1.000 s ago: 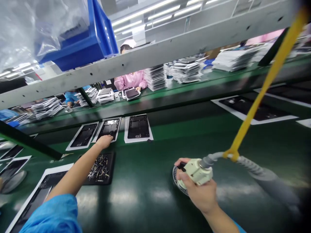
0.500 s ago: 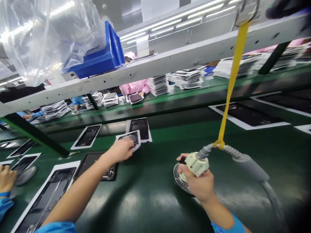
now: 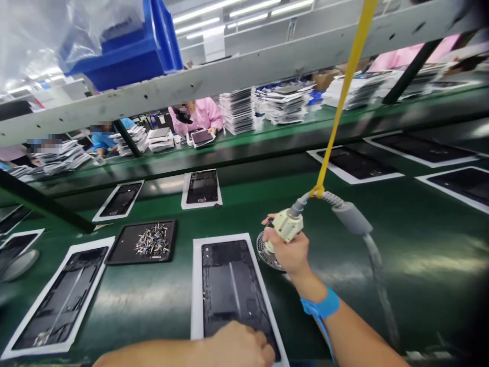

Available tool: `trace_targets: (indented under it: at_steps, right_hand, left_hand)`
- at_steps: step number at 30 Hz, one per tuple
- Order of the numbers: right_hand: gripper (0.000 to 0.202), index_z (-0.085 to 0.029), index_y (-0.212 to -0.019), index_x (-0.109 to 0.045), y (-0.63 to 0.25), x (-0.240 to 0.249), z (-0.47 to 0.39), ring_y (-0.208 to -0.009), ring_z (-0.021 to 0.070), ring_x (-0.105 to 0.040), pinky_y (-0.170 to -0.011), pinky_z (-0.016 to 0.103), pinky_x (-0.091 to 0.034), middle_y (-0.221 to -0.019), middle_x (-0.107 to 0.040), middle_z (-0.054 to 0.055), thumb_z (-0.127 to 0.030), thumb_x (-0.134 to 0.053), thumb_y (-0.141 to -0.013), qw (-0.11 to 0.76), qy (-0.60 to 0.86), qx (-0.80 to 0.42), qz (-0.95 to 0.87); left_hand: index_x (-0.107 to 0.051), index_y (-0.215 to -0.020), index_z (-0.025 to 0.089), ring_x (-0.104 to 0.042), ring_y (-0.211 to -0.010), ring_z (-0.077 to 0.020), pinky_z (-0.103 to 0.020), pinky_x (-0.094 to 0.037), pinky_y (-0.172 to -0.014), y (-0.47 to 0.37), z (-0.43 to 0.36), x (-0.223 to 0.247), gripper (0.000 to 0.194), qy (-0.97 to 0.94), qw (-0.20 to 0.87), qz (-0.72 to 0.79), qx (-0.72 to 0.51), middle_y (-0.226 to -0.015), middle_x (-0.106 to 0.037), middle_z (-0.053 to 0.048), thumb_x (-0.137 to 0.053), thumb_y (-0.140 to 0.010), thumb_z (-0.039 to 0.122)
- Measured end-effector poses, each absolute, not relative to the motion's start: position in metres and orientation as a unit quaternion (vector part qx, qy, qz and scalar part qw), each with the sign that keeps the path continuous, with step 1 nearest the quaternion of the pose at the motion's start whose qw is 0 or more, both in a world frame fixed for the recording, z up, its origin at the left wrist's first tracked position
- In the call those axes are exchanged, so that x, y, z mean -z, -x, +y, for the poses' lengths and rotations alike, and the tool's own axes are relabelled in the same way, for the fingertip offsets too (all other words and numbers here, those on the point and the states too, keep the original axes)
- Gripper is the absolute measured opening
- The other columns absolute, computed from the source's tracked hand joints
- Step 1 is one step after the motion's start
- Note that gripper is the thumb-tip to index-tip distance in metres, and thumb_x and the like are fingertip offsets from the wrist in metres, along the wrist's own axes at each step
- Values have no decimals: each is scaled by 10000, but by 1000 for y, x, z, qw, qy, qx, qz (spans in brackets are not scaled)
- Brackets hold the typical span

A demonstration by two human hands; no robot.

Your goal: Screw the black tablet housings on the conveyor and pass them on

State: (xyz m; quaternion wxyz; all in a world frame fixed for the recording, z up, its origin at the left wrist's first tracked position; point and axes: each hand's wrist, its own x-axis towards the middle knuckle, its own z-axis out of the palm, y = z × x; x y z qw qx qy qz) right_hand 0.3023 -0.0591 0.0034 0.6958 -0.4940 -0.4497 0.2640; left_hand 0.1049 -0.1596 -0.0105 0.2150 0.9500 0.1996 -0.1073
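A black tablet back housing (image 3: pixel 231 280) lies flat on a white sheet (image 3: pixel 197 285) in front of me. My left hand (image 3: pixel 242 344) is over its near end, fingers curled with the tips hidden, so I cannot tell what they pinch. My right hand (image 3: pixel 288 250) is wrapped round a cream handheld tool (image 3: pixel 288 224) with a round perforated metal disc (image 3: pixel 263 253) at its base. The disc sits just right of the housing's far corner. From the tool a thick grey cable (image 3: pixel 351 218) runs right, tied to a hanging yellow strap (image 3: pixel 344 97).
Left of the housing, a black tray (image 3: pixel 122 247) holds a heap of screws (image 3: pixel 155 240). More housings on white sheets lie about the green surface, including one at left (image 3: pixel 63 300) and one behind (image 3: pixel 202 187). A blue bin (image 3: pixel 126 58) sits on the overhead rail. A person in pink (image 3: pixel 206 114) works beyond.
My left hand has drawn back towards me, and the housing it held on its sheet now lies flat. My right hand and the tool appear slightly further left as the view shifts.
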Motion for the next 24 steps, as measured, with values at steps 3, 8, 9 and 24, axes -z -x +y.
trace_targets:
  at_steps: [3,8,9,24]
  right_hand:
    - [284,-180,-978,-696,-303,1,-58,-507,138,-629,-531,292,-561,-802,-745,42,-365,-763,-773,697,499,-260,-445]
    - [277,-181,-957,-703,-305,2,-59,-508,143,-637,-533,294,-573,-792,-745,46,-384,-768,-780,695,505,-251,-446]
    - [277,-183,-955,-701,-305,1,-60,-511,144,-639,-538,297,-576,-797,-746,47,-386,-769,-780,694,506,-249,-448]
    - [249,-193,-930,-692,-305,-3,-62,-530,165,-646,-579,308,-569,-722,-723,25,-370,-753,-766,671,518,-253,-466]
  left_hand:
    - [-694,-1050,352,-735,-765,-170,-302,-425,-504,-101,-154,16,247,-951,226,187,101,-902,-749,-57,-472,-962,287]
    - [-686,-1004,321,-728,-863,-227,-332,-561,-699,-53,-115,-11,171,-922,264,279,49,-945,-743,-70,-583,-900,408]
    - [-693,-999,308,-721,-856,-226,-332,-562,-732,-37,-101,-20,170,-905,247,345,31,-955,-746,-70,-580,-902,392]
    - [-778,-940,214,-708,-995,-233,-283,-504,-860,106,46,-49,247,-737,37,669,90,-1067,-769,-89,-538,-886,195]
